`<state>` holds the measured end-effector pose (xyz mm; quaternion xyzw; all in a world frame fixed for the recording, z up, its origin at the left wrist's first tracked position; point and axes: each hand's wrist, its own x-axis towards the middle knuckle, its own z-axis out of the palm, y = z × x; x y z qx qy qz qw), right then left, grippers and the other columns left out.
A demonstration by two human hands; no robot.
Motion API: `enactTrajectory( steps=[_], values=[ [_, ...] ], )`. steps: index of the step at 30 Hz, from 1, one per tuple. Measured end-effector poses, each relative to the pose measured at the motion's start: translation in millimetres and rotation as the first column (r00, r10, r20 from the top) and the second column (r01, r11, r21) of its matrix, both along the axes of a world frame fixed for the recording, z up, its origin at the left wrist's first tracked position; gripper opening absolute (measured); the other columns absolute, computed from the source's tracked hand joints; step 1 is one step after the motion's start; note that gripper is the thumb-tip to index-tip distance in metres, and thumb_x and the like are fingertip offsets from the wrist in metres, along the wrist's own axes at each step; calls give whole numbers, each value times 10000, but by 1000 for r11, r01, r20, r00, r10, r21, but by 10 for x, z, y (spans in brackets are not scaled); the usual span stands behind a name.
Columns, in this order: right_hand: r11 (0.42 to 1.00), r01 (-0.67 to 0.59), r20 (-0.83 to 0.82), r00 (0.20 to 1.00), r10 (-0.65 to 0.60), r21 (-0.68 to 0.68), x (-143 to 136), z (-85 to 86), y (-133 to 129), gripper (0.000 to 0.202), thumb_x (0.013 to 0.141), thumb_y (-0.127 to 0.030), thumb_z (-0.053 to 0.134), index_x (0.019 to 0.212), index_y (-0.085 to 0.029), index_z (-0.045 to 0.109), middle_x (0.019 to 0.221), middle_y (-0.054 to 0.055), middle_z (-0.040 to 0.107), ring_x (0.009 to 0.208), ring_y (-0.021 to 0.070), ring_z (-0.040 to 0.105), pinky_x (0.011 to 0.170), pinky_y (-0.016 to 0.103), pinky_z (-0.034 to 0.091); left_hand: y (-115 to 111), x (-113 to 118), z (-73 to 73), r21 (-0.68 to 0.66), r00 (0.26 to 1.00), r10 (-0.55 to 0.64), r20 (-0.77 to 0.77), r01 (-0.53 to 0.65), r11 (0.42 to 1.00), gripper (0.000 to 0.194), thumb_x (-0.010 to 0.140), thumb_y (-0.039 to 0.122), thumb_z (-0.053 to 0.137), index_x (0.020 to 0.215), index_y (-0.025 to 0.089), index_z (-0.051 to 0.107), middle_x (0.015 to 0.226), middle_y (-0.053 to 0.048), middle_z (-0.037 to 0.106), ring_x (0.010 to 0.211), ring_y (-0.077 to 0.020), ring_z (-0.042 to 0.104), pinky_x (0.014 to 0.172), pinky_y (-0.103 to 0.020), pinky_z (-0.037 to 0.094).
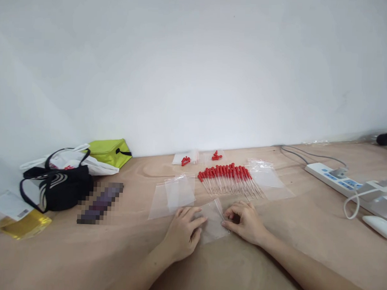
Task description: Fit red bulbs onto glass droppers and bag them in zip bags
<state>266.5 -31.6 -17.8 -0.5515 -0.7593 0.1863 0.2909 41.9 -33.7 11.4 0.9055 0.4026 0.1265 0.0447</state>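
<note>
A clear plastic zip bag (211, 222) lies flat on the table between my two hands. My left hand (186, 230) rests at its left side, fingers spread and touching the plastic. At its right edge, near the zip strip, my right hand (244, 222) has thumb and forefinger pinched on the bag. Just beyond lies a row of several thin pale sticks with red ends (229, 176), the red ends pointing away from me. Further clear zip bags (174, 193) overlap to the left of the row. More bags (269, 180) lie to its right.
Small red pieces (185, 161) sit on clear bags near the wall. A black bag (66, 186), a lime-green pouch (111, 152) and a yellow packet (23, 225) stand at left. At right are a power strip (333, 179) with cables and a white mouse (379, 226).
</note>
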Motion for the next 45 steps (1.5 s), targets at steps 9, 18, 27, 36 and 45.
enactTrajectory(
  steps=[9,18,27,36,45],
  values=[
    [998,-39,-21,999,40,48,20,-43,-2,156,682,-344,617,643,-207,554,684,-18,603,720,158,536,719,331,328,12,-3,-199,-4,993,109,53,-109,994,356,837,332,457,1152,196,551,1247,-97,503,1156,-266,437,952,-470,375],
    [983,-89,-2,996,90,162,44,-104,5,112,729,-302,583,673,-207,560,665,-2,586,687,157,529,681,323,345,45,-36,-186,-43,997,68,26,-66,997,379,848,347,449,1188,195,517,1284,-109,463,1188,-256,409,984,-485,325],
    [974,-152,99,986,137,167,34,-41,-27,144,774,-250,521,651,-188,480,645,0,551,666,148,486,670,315,314,52,-49,-188,-55,998,61,31,-59,997,375,846,351,457,1192,214,509,1300,-91,447,1204,-239,390,996,-469,312],
    [951,-224,112,973,204,214,48,-42,-32,135,815,-233,443,690,-189,469,789,47,535,750,167,476,676,309,340,79,-69,-166,-83,999,40,34,-37,996,385,856,370,439,1215,234,481,1313,-72,434,1221,-225,365,1001,-452,301],
    [971,-217,-70,972,224,98,46,-56,-5,112,805,-262,492,887,-205,543,770,28,613,764,170,533,748,355,371,87,-73,-153,-83,999,37,0,-37,996,386,861,366,431,1215,221,482,1320,-78,424,1225,-225,359,1011,-449,289]
  ],
)
